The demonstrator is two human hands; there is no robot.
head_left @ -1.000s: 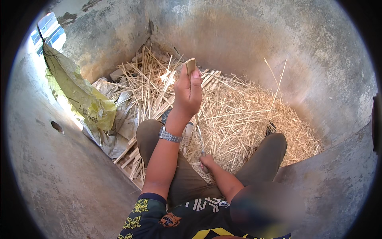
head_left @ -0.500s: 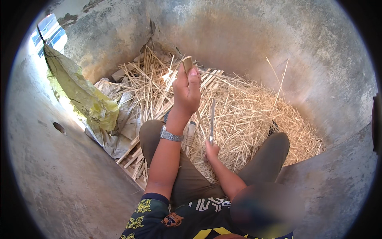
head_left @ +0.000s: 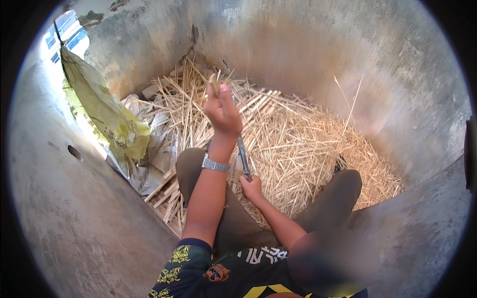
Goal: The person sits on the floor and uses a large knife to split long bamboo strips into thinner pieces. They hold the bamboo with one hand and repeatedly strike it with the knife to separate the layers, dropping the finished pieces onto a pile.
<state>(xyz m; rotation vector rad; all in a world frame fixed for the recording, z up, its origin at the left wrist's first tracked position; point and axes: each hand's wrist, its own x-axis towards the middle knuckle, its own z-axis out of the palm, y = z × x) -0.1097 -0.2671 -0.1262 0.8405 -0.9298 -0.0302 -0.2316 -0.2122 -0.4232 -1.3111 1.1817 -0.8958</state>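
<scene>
Head view: bamboo piece (head_left: 214, 85) clasped in left hand (head_left: 223, 111), over left part of shavings heap (head_left: 303, 139); knife (head_left: 242, 156) gripped in right hand (head_left: 252, 187), toward heap's near edge; white-lettered dark shirt (head_left: 238, 280), nearer than heap.

blade (head_left: 242, 152): metal | shavings (head_left: 293, 149): matt, woody | watchband (head_left: 216, 165): glossy metal | wall (head_left: 298, 44): rough

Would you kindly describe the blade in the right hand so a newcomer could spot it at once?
Start with the large heap of pale straw. In front of its near-left side, the right hand grips the blade, which slants up toward the left hand. Its solid grey length stands out from the straw.
</scene>
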